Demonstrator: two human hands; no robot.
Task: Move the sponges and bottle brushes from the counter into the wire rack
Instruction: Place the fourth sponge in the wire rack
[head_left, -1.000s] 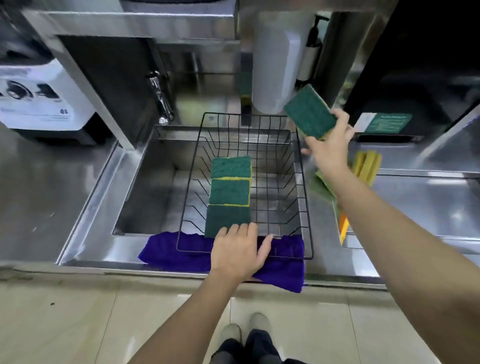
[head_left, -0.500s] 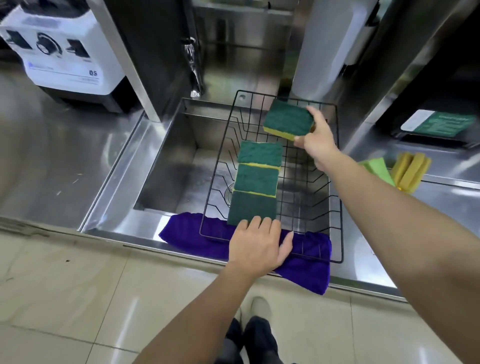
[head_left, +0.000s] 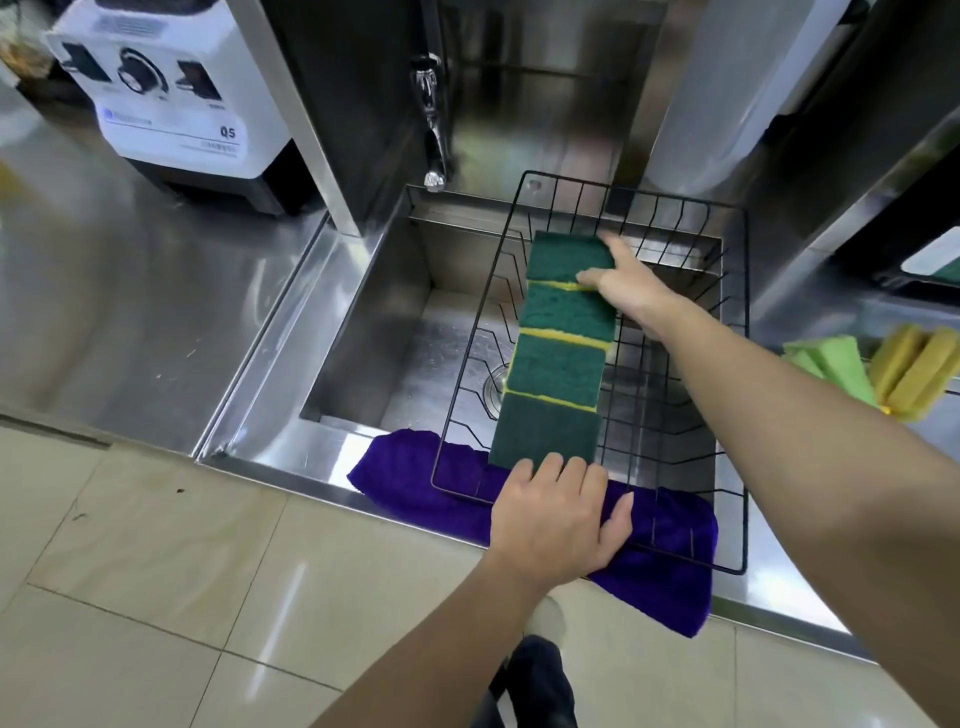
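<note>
A black wire rack (head_left: 745, 395) sits over the steel sink. Inside it, several green-and-yellow sponges lie in a row from front to back. My right hand (head_left: 626, 283) is at the far end of that row, fingers pinching the right edge of the farthest green sponge (head_left: 563, 255) as it rests in the rack. My left hand (head_left: 558, 517) lies flat on the rack's front rim and the purple cloth (head_left: 670, 571), holding nothing. On the counter at the right lie light green sponges (head_left: 836, 364) and yellow sponges (head_left: 917, 371). No bottle brush can be made out.
The sink (head_left: 395, 332) is partly open to the left of the rack, with a tap (head_left: 434, 130) above its back edge. A white blender base (head_left: 171, 98) stands on the left counter. A white cylinder (head_left: 727, 93) stands behind the rack.
My right hand carried the green sponge from above the right counter down into the rack and laid it at the far end of the row. My left hand stayed on the rack's front rim.
</note>
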